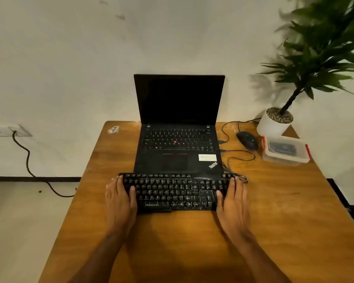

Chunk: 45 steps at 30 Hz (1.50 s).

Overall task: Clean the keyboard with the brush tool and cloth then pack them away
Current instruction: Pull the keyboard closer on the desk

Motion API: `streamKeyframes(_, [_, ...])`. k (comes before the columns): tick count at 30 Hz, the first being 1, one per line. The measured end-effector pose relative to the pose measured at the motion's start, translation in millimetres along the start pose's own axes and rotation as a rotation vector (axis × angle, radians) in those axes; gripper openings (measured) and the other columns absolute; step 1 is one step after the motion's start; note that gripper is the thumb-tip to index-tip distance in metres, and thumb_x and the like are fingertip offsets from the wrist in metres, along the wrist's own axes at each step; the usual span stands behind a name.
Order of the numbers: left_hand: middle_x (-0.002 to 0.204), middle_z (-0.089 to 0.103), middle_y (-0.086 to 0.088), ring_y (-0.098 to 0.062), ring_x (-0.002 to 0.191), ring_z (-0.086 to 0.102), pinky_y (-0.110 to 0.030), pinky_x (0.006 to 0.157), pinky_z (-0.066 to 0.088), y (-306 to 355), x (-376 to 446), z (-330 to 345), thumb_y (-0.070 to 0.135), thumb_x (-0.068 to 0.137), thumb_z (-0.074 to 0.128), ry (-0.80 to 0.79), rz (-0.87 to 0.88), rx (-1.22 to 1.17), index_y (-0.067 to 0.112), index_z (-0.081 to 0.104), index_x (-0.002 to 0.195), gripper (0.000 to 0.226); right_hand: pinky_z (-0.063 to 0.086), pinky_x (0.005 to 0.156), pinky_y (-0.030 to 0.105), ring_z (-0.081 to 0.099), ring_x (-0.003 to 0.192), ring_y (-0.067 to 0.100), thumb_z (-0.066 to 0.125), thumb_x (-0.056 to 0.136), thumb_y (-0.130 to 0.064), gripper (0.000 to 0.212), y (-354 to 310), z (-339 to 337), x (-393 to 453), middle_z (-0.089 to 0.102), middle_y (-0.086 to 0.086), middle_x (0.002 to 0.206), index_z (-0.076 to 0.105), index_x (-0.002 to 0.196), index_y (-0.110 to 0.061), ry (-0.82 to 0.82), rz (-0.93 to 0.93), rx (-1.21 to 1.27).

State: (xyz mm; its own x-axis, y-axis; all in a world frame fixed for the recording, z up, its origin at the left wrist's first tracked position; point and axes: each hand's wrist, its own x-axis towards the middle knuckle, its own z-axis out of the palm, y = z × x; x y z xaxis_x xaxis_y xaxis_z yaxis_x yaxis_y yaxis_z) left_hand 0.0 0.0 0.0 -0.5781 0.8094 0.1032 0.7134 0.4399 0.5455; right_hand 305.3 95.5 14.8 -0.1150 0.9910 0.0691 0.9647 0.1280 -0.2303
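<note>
- Keyboard [173,193] black, mid table [274,211], lying flat, back edge touching open laptop [178,127].
- L hand [120,203] grips kbd's left end, thumb on keys; R hand [231,203] grips right end, same way.
- Mouse [247,140], lidded clear box [284,150], potted plant [275,122] near table's far right corner.
- Brush and cloth: can't tell where.

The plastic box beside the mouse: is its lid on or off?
On. The lid covers the plastic box, red clips at its sides.
</note>
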Motion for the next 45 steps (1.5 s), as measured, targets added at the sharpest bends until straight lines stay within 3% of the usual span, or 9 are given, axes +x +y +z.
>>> streamKeyframes(5, [0.151, 0.049, -0.02, -0.035, 0.137, 0.049, -0.051, 0.113, 0.044, -1, -4, 10, 0.034, 0.11, 0.045, 0.102, -0.089, -0.176, 0.002, 0.04, 0.155, 0.054, 0.038, 0.113, 0.051, 0.037, 0.14, 0.04, 0.038, 0.102, -0.044, 0.067, 7, 16, -3, 0.037, 0.027, 0.152, 0.039, 0.147, 0.005, 0.036, 0.108, 0.111])
streamKeyframes(9, [0.142, 0.058, -0.017, -0.033, 0.129, 0.055, -0.049, 0.108, 0.045, -11, 0, 11, 0.035, 0.112, 0.043, 0.209, -0.162, -0.241, 0.005, 0.047, 0.151, 0.05, 0.039, 0.11, 0.047, 0.039, 0.138, 0.038, 0.042, 0.102, -0.042, 0.065, 14, 24, -1, 0.042, 0.025, 0.15, 0.04, 0.147, 0.005, 0.089, 0.114, 0.167])
streamKeyframes(13, [0.111, 0.069, -0.004, -0.022, 0.097, 0.062, -0.032, 0.076, 0.045, -17, -3, 10, 0.027, 0.112, 0.043, 0.279, -0.153, -0.325, 0.008, 0.066, 0.129, 0.035, 0.04, 0.11, 0.047, 0.04, 0.136, 0.036, 0.047, 0.101, -0.039, 0.062, 22, 32, -1, 0.049, 0.023, 0.145, 0.043, 0.144, 0.006, 0.151, 0.081, 0.19])
streamKeyframes(15, [0.106, 0.068, 0.001, -0.016, 0.092, 0.059, -0.028, 0.071, 0.04, -16, -6, 10, 0.024, 0.111, 0.045, 0.288, -0.138, -0.361, 0.01, 0.068, 0.129, 0.033, 0.041, 0.11, 0.048, 0.041, 0.135, 0.036, 0.048, 0.101, -0.038, 0.061, 22, 34, -3, 0.051, 0.023, 0.143, 0.044, 0.143, 0.006, 0.185, 0.085, 0.224])
streamKeyframes(18, [0.111, 0.069, 0.002, -0.017, 0.099, 0.061, -0.027, 0.074, 0.042, -22, -8, 13, 0.024, 0.11, 0.048, 0.266, -0.129, -0.436, 0.009, 0.068, 0.131, 0.032, 0.042, 0.109, 0.049, 0.042, 0.133, 0.035, 0.049, 0.101, -0.038, 0.06, 20, 34, -5, 0.052, 0.022, 0.141, 0.046, 0.141, 0.006, 0.207, 0.102, 0.262])
streamKeyframes(21, [0.121, 0.072, -0.006, -0.026, 0.113, 0.064, -0.04, 0.091, 0.049, -26, -10, 12, 0.035, 0.103, 0.05, 0.272, -0.142, -0.515, 0.006, 0.066, 0.133, 0.045, 0.045, 0.103, 0.049, 0.046, 0.126, 0.035, 0.047, 0.1, -0.04, 0.058, 21, 35, -8, 0.057, 0.022, 0.132, 0.05, 0.135, 0.006, 0.225, 0.09, 0.291])
streamKeyframes(25, [0.134, 0.068, -0.011, -0.027, 0.124, 0.061, -0.043, 0.105, 0.046, -30, -23, 9, 0.024, 0.107, 0.053, 0.275, -0.161, -0.551, 0.003, 0.062, 0.142, 0.042, 0.045, 0.102, 0.047, 0.046, 0.126, 0.035, 0.049, 0.102, -0.038, 0.056, 24, 33, -24, 0.057, 0.021, 0.133, 0.05, 0.136, 0.006, 0.239, 0.092, 0.309])
streamKeyframes(32, [0.137, 0.066, -0.009, -0.025, 0.128, 0.06, -0.043, 0.108, 0.047, -34, -54, 4, 0.028, 0.106, 0.055, 0.271, -0.151, -0.604, 0.006, 0.059, 0.145, 0.045, 0.045, 0.105, 0.049, 0.042, 0.132, 0.034, 0.05, 0.101, -0.039, 0.061, 37, 33, -57, 0.054, 0.021, 0.14, 0.044, 0.144, 0.004, 0.244, 0.08, 0.356])
streamKeyframes(45, [0.132, 0.069, -0.009, -0.012, 0.112, 0.056, -0.03, 0.095, 0.041, -28, -80, 4, 0.018, 0.105, 0.059, 0.376, -0.173, -0.588, 0.005, 0.063, 0.141, 0.039, 0.043, 0.106, 0.05, 0.042, 0.132, 0.036, 0.055, 0.1, -0.033, 0.057, 48, 36, -79, 0.055, 0.022, 0.14, 0.047, 0.141, 0.006, 0.291, 0.037, 0.33])
